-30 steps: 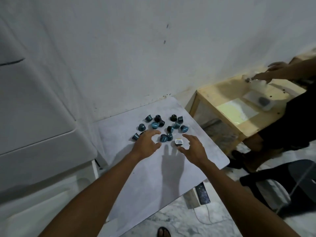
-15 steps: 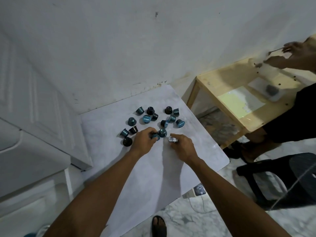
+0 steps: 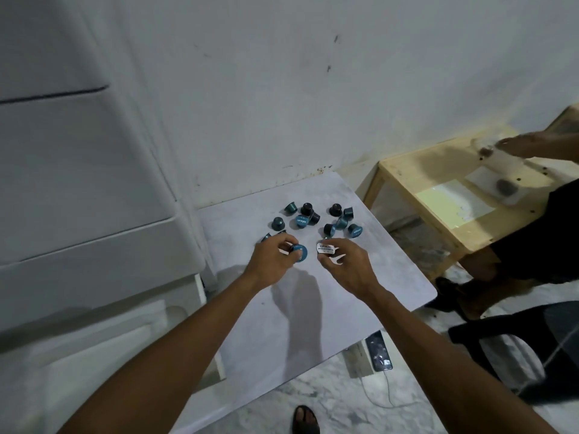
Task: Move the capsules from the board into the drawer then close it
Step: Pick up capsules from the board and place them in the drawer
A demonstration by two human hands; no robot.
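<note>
The left hand (image 3: 271, 261) is curled, thumb and fingertips pinching a blue capsule (image 3: 299, 252) whose foil face is turned towards the camera. The right hand (image 3: 346, 266) is curled the same way round a capsule with a white printed lid (image 3: 326, 249). Both hands sit just above the board (image 3: 282, 324), near its middle, and each seems to carry a single capsule, though whether more are tucked in the palms cannot be told.

Beyond the fingers, the loose capsules (image 3: 301, 221) lie scattered in two small groups towards the far edge of the board, some upright, some tipped on their sides, a few touching. One or two more peep out from behind the left hand's knuckles.

My reading is that this is an early pick-up in the gathering step: most of the capsules are on the board, so the task is far from done.

The white drawer unit (image 3: 78, 183) stands to the left, touching the board's edge. A pale recess low on the left (image 3: 94, 339) looks like a pulled-out drawer, but that is not certain.

The next move probably calls for carrying both capsules leftward and down to that opening and letting them go inside, keeping the pinch firm on the smooth shells. Closing the drawer comes only after the board holds none.

To the right, another person works at a low wooden counter (image 3: 407, 189).
</note>
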